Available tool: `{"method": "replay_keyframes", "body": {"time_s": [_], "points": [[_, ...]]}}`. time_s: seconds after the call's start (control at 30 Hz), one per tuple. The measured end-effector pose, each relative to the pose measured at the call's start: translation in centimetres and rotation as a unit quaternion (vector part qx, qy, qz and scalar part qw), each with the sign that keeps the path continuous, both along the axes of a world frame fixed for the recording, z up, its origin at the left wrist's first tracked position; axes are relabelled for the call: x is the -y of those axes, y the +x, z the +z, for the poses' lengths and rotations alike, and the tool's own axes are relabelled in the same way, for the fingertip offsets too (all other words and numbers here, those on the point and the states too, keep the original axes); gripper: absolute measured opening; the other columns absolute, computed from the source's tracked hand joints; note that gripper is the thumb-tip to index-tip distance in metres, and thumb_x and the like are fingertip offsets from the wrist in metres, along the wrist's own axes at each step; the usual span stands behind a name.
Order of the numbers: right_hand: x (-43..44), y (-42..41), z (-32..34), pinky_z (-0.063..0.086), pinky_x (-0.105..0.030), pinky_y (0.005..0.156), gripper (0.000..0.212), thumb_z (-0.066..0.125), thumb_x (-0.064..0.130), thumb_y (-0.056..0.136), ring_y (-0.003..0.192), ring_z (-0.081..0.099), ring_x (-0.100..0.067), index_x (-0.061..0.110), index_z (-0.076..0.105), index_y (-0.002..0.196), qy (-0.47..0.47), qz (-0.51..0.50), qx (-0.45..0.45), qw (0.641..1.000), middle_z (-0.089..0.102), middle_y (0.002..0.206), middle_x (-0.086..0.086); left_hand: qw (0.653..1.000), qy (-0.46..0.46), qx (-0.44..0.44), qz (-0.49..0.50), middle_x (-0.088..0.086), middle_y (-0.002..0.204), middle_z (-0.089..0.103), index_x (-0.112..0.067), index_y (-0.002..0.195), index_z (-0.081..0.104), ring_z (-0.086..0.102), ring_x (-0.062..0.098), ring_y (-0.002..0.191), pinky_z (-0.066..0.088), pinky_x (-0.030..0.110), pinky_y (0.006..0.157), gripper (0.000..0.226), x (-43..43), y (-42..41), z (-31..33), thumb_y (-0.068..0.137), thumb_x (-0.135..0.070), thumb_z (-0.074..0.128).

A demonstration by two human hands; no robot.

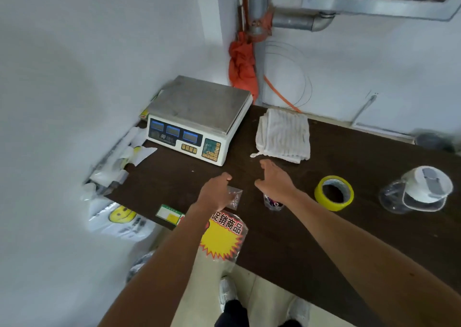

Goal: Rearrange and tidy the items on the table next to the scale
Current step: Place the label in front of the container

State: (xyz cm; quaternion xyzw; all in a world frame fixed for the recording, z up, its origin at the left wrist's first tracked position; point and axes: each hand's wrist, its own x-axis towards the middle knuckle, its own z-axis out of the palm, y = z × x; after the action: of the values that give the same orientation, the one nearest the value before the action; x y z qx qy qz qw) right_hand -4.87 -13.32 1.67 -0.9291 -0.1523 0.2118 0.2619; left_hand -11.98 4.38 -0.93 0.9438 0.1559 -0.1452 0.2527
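At the near edge of the bench (pixel 324 251), a promotional sheet (pixel 222 239) with a yellow starburst hangs partly over the lip. A green-edged price card (pixel 169 213) lies near it to the left.

Just beyond them the left hand (pixel 215 193) is down over a small clear bag (pixel 235 198), fingers bent toward it. The hand hides the contact, so I cannot tell whether it pinches the bag or only touches it. The right hand (pixel 274 179) hovers released, thumb and fingers spread, grasping nothing. A small clear pen cup (pixel 273 204) stands just under its wrist.

Off to the right a yellow tape roll (pixel 333 193) lies flat, and a clear lidded container (pixel 421 192) stands further right, well apart from the hands.

Farther back, a folded white towel (pixel 284 137) lies just right of the scale (pixel 197 119), which sits in the corner against the wall. An orange cloth (pixel 243 69) hangs behind it.

The step in hand looks like gathering the small loose things in front of the scale — the clear bag first. Most items lie scattered, so the tidying seems to be at an early stage.

The next move calls for a firm pinch on a thin, slippery bag lying flat on the bench, probably by lifting one edge. The free right hand is well placed to take the pen cup, but the cup is light and sits close under the forearm — a careless sweep could tip it.
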Motion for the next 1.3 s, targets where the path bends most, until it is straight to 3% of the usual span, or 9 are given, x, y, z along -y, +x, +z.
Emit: {"method": "replay_keyframes", "body": {"time_s": [0.17,0.47,0.6,0.7,1.0,1.13,1.3], "points": [[-3.9,-0.4,0.2,0.040,-0.038,0.103,0.060,0.062,0.023,0.091,0.132,0.049,-0.022,0.013,0.039,0.146,0.023,0.039,0.011,0.999,0.049,0.146,-0.004,0.997,-0.036,0.022,0.062,0.004,0.121,0.068,-0.016,0.131,0.055,0.064,0.024,0.110,0.050,0.040,0.097,0.054,-4.0,-2.2,0.2,0.083,-0.029,0.077],[-11.9,-3.7,-1.2,0.048,-0.030,0.091,0.045,0.064,0.027,0.093,0.115,0.062,-0.016,0.017,0.051,0.134,0.041,0.115,-0.076,0.990,0.064,0.131,-0.002,0.992,0.000,0.010,0.128,0.000,0.133,0.063,-0.021,0.134,0.054,0.058,0.021,0.122,0.046,0.037,0.103,0.050,-11.7,-7.0,-1.5,0.087,-0.030,0.072],[-15.4,-5.9,-2.5,0.052,-0.031,0.087,0.045,0.061,0.032,0.093,0.113,0.062,-0.017,0.020,0.050,0.134,0.014,0.173,-0.113,0.978,0.062,0.134,-0.001,0.988,0.004,-0.011,0.154,0.001,0.135,0.061,-0.020,0.135,0.055,0.057,0.021,0.124,0.046,0.038,0.105,0.057,-14.8,-8.9,-2.3,0.084,-0.036,0.075],[-17.7,-7.4,-3.6,0.046,-0.034,0.095,0.046,0.061,0.036,0.094,0.120,0.058,-0.019,0.017,0.050,0.135,-0.021,0.216,-0.104,0.971,0.059,0.135,-0.002,0.991,0.018,-0.028,0.133,0.004,0.138,0.057,-0.020,0.140,0.053,0.054,0.024,0.126,0.042,0.036,0.107,0.062,-16.4,-10.0,-2.7,0.084,-0.036,0.075],[-20.9,-9.6,-6.5,0.048,-0.044,0.094,0.056,0.067,0.043,0.087,0.117,0.056,-0.033,0.009,0.053,0.128,-0.139,0.259,-0.073,0.953,0.050,0.129,-0.014,0.994,0.021,-0.070,0.077,0.006,0.127,0.055,-0.026,0.142,0.051,0.059,0.024,0.115,0.046,0.034,0.099,0.068,-18.0,-10.7,-4.3,0.081,-0.035,0.079],[-21.6,-9.1,-6.8,0.044,-0.035,0.078,0.050,0.072,0.035,0.081,0.111,0.059,-0.035,0.007,0.052,0.118,-0.143,0.238,-0.103,0.955,0.059,0.120,-0.017,0.995,0.030,-0.072,0.064,0.005,0.126,0.054,-0.027,0.145,0.049,0.058,0.024,0.116,0.045,0.033,0.096,0.069,-18.2,-10.4,-4.6,0.082,-0.034,0.078],[-21.6,-9.2,-6.8,0.046,-0.036,0.074,0.038,0.070,0.033,0.081,0.103,0.063,-0.036,0.008,0.058,0.107,-0.137,0.219,-0.128,0.958,0.064,0.112,-0.017,0.995,0.037,-0.086,0.043,0.008,0.133,0.052,-0.022,0.149,0.044,0.052,0.026,0.125,0.043,0.035,0.102,0.070,-17.9,-10.1,-4.8,0.086,-0.028,0.074]]}}
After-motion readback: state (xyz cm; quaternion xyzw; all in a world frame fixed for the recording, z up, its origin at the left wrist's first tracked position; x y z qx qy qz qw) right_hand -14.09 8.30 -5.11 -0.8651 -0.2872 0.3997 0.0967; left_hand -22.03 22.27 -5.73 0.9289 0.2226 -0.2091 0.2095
